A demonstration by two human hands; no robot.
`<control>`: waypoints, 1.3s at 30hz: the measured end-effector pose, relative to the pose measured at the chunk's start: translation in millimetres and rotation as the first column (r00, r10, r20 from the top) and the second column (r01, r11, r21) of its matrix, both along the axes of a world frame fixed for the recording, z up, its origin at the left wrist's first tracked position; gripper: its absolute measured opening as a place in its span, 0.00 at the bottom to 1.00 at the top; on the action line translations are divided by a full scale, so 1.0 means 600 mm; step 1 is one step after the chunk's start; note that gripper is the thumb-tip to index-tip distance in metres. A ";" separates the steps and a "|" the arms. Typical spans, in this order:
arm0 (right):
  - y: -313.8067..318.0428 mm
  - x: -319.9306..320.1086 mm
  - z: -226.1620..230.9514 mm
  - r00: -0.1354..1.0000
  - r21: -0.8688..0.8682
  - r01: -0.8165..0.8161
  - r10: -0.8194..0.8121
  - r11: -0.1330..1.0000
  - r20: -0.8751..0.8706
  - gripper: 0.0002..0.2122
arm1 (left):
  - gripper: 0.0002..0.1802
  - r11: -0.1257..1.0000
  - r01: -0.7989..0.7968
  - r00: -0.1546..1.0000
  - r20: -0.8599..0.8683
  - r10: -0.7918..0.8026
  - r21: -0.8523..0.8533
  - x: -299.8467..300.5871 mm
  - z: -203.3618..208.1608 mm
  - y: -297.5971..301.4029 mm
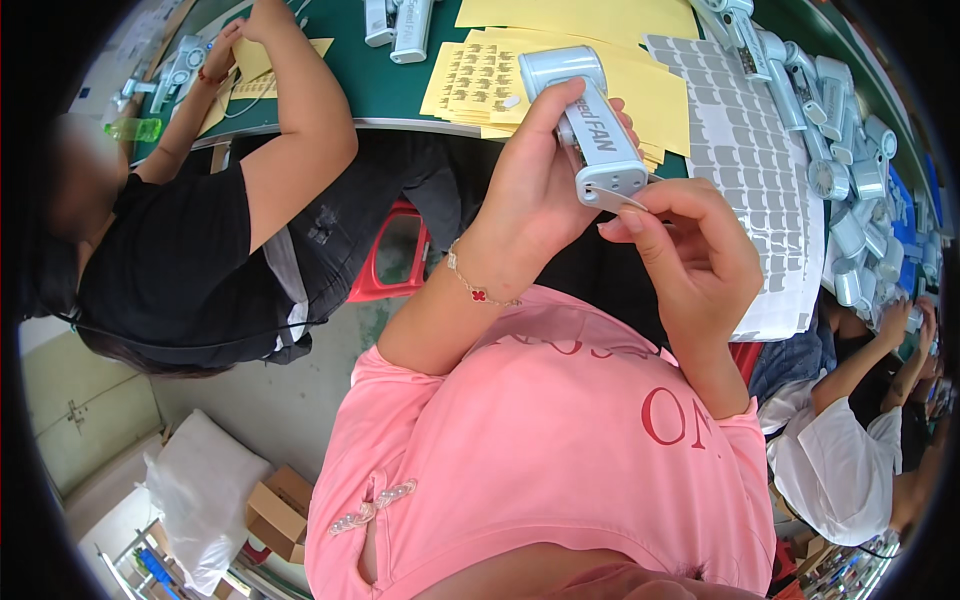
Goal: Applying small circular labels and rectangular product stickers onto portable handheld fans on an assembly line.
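Note:
My left hand [540, 180] is wrapped round a light-blue handheld fan [607, 140], holding it tilted above the table's front edge. The thumb lies along the fan's side, and an opening there shows some inner parts. At the fan's lower end, my right hand [705, 245] pinches a thin, pale sticker-like piece [618, 197] between thumb and forefinger. One end of that piece touches or nearly touches the fan's end face; I cannot tell which. Under the fan lie yellow sheets [650, 105] bearing small dark labels.
White sheets of grey stickers [745, 160] hang over the table edge at right. Past them is a heap of light-blue fans [850, 130]. More fans [410, 30] lie at the back. A co-worker in black [200, 250] sits at left, another in white [835, 465] at right.

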State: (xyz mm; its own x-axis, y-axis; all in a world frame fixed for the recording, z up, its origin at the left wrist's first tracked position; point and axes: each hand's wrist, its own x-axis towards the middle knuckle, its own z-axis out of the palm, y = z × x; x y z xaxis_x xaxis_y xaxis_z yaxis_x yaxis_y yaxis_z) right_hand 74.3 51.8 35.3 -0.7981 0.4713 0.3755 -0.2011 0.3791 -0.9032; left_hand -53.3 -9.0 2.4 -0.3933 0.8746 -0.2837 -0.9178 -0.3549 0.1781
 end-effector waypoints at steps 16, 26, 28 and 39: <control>-0.006 -0.009 -0.013 0.994 0.000 0.083 -0.083 0.997 -0.065 0.06 | 0.22 1.000 -0.004 1.000 -0.013 0.004 -0.021 -0.001 -0.005 -0.001; -0.007 -0.011 -0.018 0.990 0.021 0.118 -0.116 0.993 -0.085 0.05 | 0.22 1.000 -0.004 1.000 0.028 0.005 -0.009 0.002 -0.006 -0.002; -0.007 -0.012 -0.019 0.988 0.030 0.122 -0.119 0.992 -0.094 0.05 | 0.22 1.000 -0.013 1.000 0.021 0.013 -0.019 0.003 -0.007 -0.002; -0.008 0.000 -0.013 0.990 0.160 0.142 -0.143 0.977 -0.006 0.06 | 0.21 0.995 -0.084 0.996 0.005 0.085 -0.058 0.012 -0.010 0.001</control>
State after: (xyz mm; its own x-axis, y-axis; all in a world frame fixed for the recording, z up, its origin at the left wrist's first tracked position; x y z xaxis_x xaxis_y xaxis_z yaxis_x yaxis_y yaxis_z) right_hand 74.3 46.9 27.7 -0.7294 0.5147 0.4507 -0.1296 0.5429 -0.8297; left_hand -45.9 -8.6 -3.4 -0.4627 0.8203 -0.3362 -0.8863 -0.4206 0.1937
